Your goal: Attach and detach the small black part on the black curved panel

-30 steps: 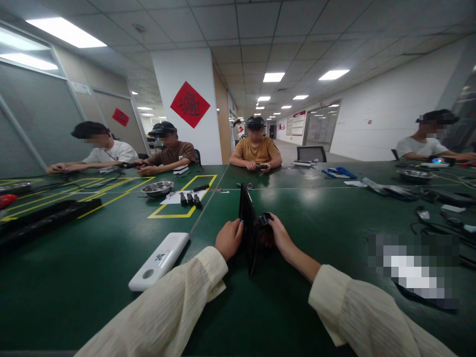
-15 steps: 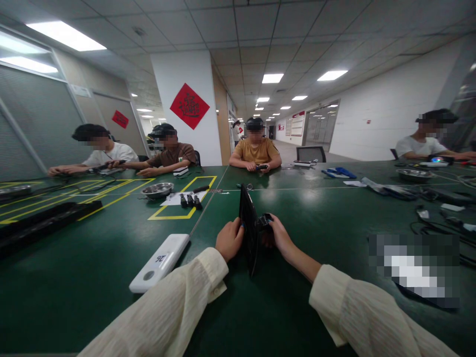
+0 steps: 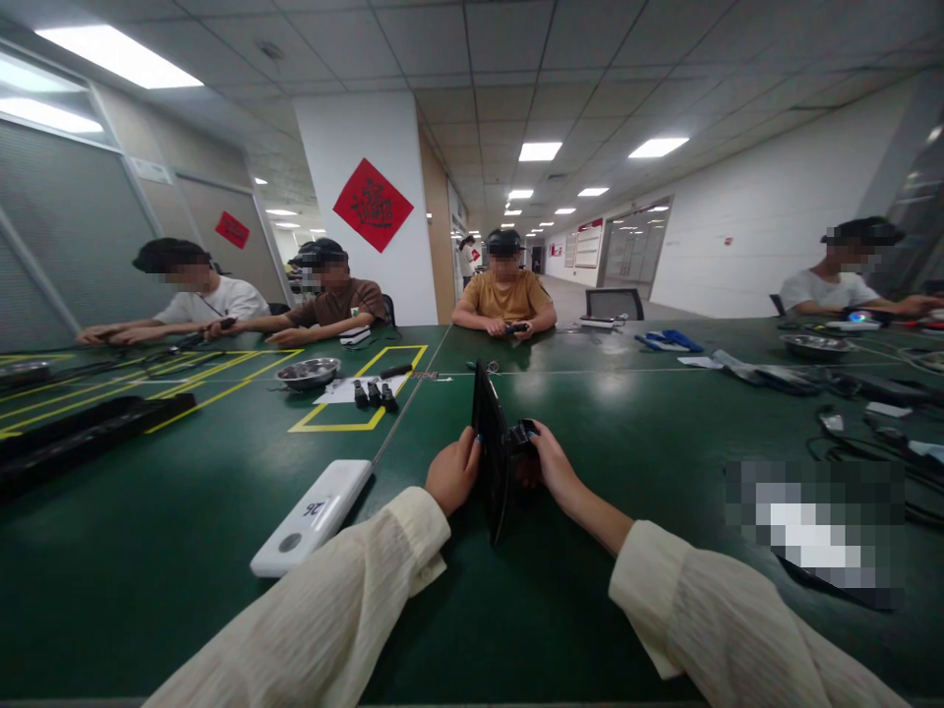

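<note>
A thin, flat black panel (image 3: 493,472) stands upright on edge in front of me, its glossy face turned right. My left hand (image 3: 451,474) is closed on its left side, thumb and fingers pressed near the middle. On the other side, my right hand (image 3: 558,467) pinches a small, dark, blocky part (image 3: 523,434) close to the glossy face. Whether that part is fixed to the panel or only touches it, I cannot tell. To the left of my left hand lies a white slab-shaped device (image 3: 314,519) marked 26.
Beyond are a metal bowl (image 3: 308,373), several small black parts (image 3: 375,395) on paper, and yellow tape (image 3: 335,428). A long black tray (image 3: 95,441) lies left. Cables (image 3: 826,447) and a blurred-out device (image 3: 818,541) are right. A co-worker (image 3: 505,295) sits opposite; others sit at both sides.
The view has shifted slightly, so the table things appear a little further left and higher. Both hands keep the same hold on the panel and the small part.
</note>
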A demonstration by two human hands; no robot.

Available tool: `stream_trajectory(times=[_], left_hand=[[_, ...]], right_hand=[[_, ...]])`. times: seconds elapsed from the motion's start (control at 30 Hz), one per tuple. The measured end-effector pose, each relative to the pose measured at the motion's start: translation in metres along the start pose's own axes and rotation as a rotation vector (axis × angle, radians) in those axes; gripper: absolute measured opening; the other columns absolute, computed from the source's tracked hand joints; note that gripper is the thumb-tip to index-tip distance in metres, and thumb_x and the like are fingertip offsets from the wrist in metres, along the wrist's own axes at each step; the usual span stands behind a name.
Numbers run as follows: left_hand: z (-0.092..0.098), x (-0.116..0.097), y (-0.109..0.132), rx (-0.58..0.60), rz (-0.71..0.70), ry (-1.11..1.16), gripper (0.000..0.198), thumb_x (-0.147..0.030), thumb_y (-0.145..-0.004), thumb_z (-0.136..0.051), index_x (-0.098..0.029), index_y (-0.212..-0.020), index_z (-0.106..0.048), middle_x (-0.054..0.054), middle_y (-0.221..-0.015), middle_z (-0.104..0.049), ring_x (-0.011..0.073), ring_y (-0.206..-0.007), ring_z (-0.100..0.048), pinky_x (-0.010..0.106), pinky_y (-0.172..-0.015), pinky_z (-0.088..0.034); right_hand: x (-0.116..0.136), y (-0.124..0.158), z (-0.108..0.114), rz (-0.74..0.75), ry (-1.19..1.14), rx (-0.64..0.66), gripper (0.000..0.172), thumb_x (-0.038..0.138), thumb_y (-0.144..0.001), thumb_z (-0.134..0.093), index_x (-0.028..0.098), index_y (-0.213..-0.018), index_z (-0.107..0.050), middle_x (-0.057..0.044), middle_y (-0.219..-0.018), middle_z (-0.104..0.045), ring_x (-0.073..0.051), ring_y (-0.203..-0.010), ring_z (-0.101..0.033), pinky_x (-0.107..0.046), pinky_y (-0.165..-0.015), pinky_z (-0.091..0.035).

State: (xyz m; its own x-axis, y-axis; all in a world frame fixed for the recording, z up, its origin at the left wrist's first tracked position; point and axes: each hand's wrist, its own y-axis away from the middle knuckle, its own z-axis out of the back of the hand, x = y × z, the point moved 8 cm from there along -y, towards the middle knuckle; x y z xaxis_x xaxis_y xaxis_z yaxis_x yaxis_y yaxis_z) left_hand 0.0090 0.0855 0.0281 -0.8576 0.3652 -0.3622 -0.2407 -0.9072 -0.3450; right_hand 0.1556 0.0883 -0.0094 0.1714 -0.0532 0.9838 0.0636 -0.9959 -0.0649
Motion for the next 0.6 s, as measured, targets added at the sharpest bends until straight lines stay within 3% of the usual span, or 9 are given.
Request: stream_trajectory(times=[0.3,0.6], left_hand=[[-0.0052,0.0053,0.0007,0.055,0.055,-0.074,0.036,-0.031,-0.091,-0.022,-0.015,-0.115,-0.044,0.011,-0.094,-0.065,0.0207,-0.09,-0.061,0.027,-0.072,-0.04],[-0.0038,0.0078,-0.0011,0.062,0.07,0.005,0.04,-0.034,-0.091,-0.019,-0.018,-0.11,-0.05,0.009,-0.096,-0.066,0.0196,-0.094,-0.06,0.027,-0.076,-0.041]], right_hand=[[-0.0035,-0.0032,0.0004,-0.007,0.0,0.0,0.051,0.035,-0.081,-0.032,0.017,-0.128,-0.029,0.003,-0.046,-0.054,-0.014,-0.037,-0.05,-0.019,-0.034,-0.029],[-0.0061,-0.0045,0.0015,-0.012,0.022,0.015,0.05,0.034,-0.082,-0.031,0.018,-0.129,-0.028,0.003,-0.046,-0.054,-0.015,-0.037,-0.05,-0.02,-0.034,-0.029]])
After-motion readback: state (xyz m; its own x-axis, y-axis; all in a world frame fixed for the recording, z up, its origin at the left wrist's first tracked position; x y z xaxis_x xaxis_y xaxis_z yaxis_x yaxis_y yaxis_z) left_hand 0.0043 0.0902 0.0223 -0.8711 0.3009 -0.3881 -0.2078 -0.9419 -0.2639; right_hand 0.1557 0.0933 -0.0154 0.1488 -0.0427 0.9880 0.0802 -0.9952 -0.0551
